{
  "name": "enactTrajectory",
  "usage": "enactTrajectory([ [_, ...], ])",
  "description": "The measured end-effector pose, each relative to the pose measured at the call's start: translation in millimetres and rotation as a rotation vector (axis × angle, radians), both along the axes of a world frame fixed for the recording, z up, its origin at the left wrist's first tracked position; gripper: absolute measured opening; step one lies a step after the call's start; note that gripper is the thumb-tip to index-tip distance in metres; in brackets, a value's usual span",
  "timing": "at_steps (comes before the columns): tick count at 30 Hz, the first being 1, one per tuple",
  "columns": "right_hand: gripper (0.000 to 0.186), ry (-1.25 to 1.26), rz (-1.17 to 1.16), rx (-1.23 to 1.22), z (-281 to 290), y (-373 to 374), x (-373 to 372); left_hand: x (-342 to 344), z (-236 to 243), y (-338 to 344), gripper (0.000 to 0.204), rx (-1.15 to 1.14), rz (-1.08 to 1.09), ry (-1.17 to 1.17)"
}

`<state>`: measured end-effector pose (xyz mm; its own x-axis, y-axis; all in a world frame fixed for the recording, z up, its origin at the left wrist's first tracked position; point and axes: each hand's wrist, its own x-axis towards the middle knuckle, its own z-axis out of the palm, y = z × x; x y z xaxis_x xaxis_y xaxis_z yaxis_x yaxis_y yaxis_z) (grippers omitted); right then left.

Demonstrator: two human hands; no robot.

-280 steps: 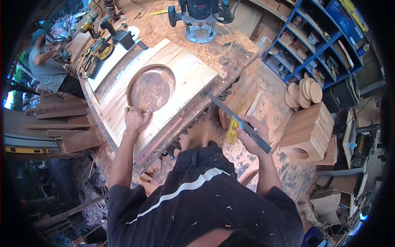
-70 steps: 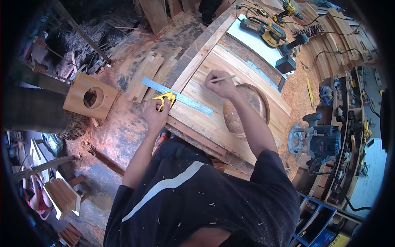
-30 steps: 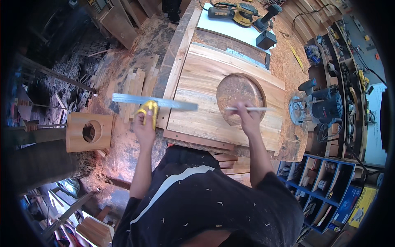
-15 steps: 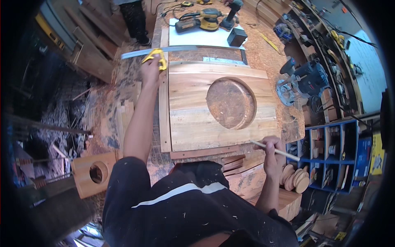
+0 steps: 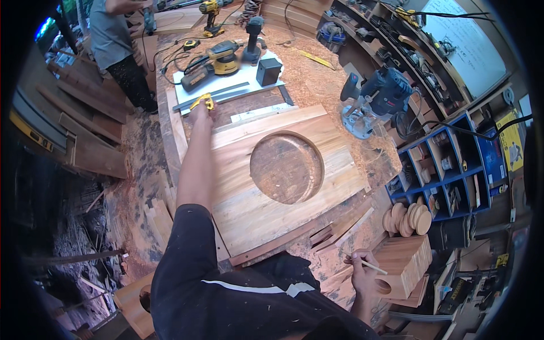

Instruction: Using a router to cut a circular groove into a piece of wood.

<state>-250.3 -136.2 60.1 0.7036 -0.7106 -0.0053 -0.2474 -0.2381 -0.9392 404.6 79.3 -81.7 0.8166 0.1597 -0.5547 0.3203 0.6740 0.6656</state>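
My left hand (image 5: pixel 201 113) reaches out to the far left edge of the wooden panel. It is closed on the yellow head of a combination square (image 5: pixel 208 102), whose grey metal blade lies across the near edge of a white sheet (image 5: pixel 266 67). The panel (image 5: pixel 232 215) is pale, jointed wood with a large round hole cut through it, lying on the workbench. Near my body on the right, my right hand (image 5: pixel 362 275) is closed on a thin pale pencil (image 5: pixel 374 267). It is off the panel, beside a wooden block (image 5: pixel 405 263).
A yellow sander (image 5: pixel 221 59), a drill (image 5: pixel 254 42) and a dark box (image 5: pixel 269 72) stand beyond the panel. A blue router (image 5: pixel 385 93) sits right. Stacked wooden discs (image 5: pixel 405 218) and blue shelving (image 5: pixel 447 164) are farther right. Another person (image 5: pixel 110 42) works at far left.
My left hand has carried the square away from the panel to the white sheet. My right hand has drawn back with the pencil, away from the panel's near edge. The view has turned.
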Motion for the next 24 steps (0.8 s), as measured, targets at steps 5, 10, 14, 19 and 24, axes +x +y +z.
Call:
enactTrajectory([
  [5,0.014,-0.021,0.036,0.001,-3,-23,27,3,32,-13,0.069,1.026,-0.163,-0.042],
  [10,0.006,-0.095,0.137,-0.081,-23,-67,49,-34,64,-90,0.084,1.423,-0.048,-0.738],
  [14,0.005,-0.048,0.256,-0.141,-22,-101,67,-9,87,-163,0.090,1.787,-0.335,-1.020],
  [19,0.005,-0.006,0.338,-0.295,-6,-138,64,35,100,-205,0.084,1.928,-0.776,-0.848],
  [24,0.017,0.076,0.235,-0.041,-10,-167,58,-8,121,-219,0.075,1.761,-0.680,-0.443],
])
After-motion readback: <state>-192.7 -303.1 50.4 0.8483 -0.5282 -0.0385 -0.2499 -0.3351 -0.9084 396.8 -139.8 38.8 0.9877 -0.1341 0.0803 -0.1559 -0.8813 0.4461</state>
